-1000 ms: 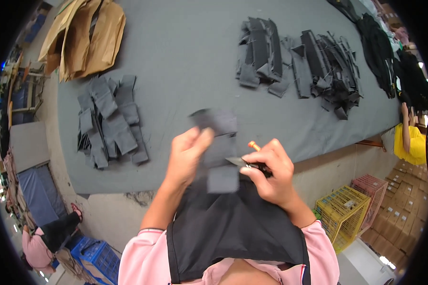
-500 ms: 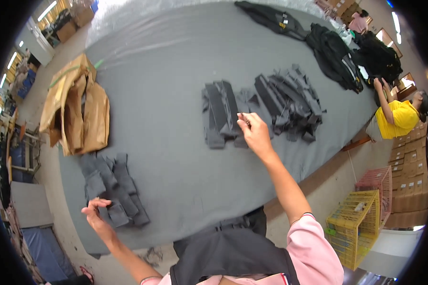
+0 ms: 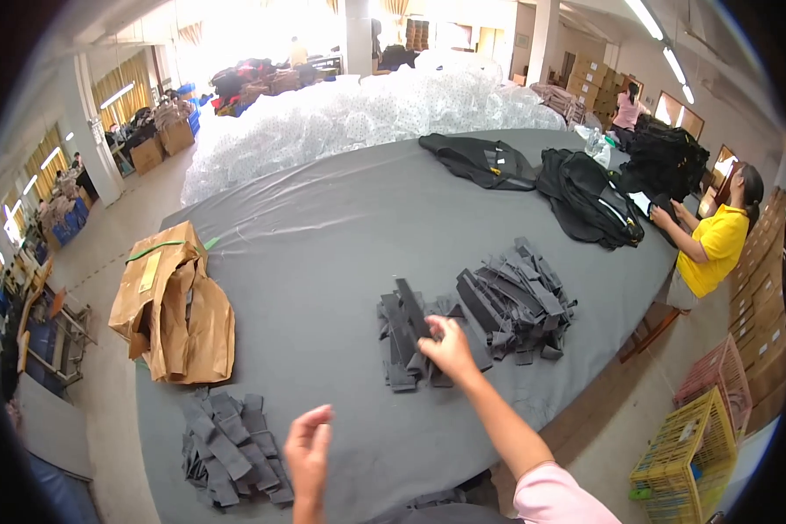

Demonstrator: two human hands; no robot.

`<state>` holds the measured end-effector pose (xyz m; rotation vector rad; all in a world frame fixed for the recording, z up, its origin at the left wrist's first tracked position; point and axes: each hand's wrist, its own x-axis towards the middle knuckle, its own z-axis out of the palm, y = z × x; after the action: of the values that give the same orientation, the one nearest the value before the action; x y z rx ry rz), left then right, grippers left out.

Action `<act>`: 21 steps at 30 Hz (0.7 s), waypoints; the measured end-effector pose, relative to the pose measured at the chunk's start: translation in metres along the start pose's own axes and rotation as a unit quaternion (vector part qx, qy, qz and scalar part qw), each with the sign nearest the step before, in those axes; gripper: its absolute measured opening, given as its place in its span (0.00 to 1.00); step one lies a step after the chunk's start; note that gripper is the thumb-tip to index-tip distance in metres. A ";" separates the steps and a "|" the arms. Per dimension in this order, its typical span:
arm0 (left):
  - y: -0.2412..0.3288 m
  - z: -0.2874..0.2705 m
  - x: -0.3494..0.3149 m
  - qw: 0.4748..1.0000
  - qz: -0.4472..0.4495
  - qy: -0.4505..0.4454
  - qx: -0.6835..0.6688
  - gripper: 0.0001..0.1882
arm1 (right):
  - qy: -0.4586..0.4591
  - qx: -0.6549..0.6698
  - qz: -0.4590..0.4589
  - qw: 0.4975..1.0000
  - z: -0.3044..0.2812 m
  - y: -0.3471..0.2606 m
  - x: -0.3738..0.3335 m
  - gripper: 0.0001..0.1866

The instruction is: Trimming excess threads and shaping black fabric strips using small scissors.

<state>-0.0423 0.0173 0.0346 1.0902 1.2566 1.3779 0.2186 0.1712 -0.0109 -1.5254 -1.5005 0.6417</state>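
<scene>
My right hand (image 3: 450, 351) is over a pile of dark grey fabric strips (image 3: 399, 371), thumb and fingers closed on a darker fabric strip (image 3: 409, 303) that tilts up at its far end. The fingertips partly hide where they meet it. To the right, a larger heap of similar strips (image 3: 533, 301) lies loosely stacked. My left hand (image 3: 308, 450) hovers over the table with loosely bent fingers and nothing in it. Left of that hand is another pile of short grey strips (image 3: 231, 450).
A crumpled brown paper bag (image 3: 183, 314) stands at the left of the grey-covered table (image 3: 323, 253). Black garments (image 3: 585, 196) lie at the far right, near a person in a yellow shirt (image 3: 714, 249). Clear plastic bundles (image 3: 358, 118) line the far edge; yellow crates (image 3: 686, 454) are at right.
My left hand has moved right, away from the left pile. My right hand has closed on a dark strip whose far end now rises. The view has tilted up, showing more of the room.
</scene>
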 end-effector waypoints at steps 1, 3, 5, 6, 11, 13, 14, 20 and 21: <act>-0.005 0.021 0.001 0.998 -0.020 -0.023 -0.060 0.20 | -0.035 0.034 -0.023 0.999 -0.005 -0.025 -0.021 0.28; -0.019 0.050 0.005 0.991 -0.041 -0.055 -0.118 0.24 | -0.114 0.154 -0.029 0.981 -0.006 -0.057 -0.065 0.28; -0.029 0.068 0.011 0.943 -0.161 -0.056 -0.286 0.32 | -0.182 0.254 -0.010 0.950 0.004 -0.055 -0.102 0.26; -0.030 0.073 0.010 0.945 -0.134 -0.077 -0.289 0.34 | -0.212 0.313 0.082 0.922 0.002 -0.066 -0.117 0.27; -0.031 0.079 -0.007 0.962 -0.132 -0.070 -0.228 0.33 | -0.209 0.343 0.142 0.905 0.006 -0.050 -0.140 0.27; -0.026 0.081 -0.012 0.966 -0.125 -0.057 -0.219 0.33 | -0.205 0.366 0.144 0.896 0.012 -0.049 -0.146 0.27; -0.024 0.081 -0.013 0.968 -0.120 -0.040 -0.216 0.32 | -0.206 0.383 0.148 0.888 0.015 -0.048 -0.147 0.26; -0.047 0.071 -0.013 0.989 -0.045 -0.030 -0.138 0.28 | -0.199 0.357 0.139 0.902 0.010 -0.054 -0.161 0.23; -0.066 0.067 -0.013 0.998 -0.004 -0.029 -0.049 0.28 | -0.183 0.313 0.132 0.923 0.010 -0.056 -0.165 0.24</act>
<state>0.0307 0.0174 -0.0259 1.0495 1.1378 1.3778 0.1580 0.0076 -0.0032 -1.1408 -1.1750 1.4761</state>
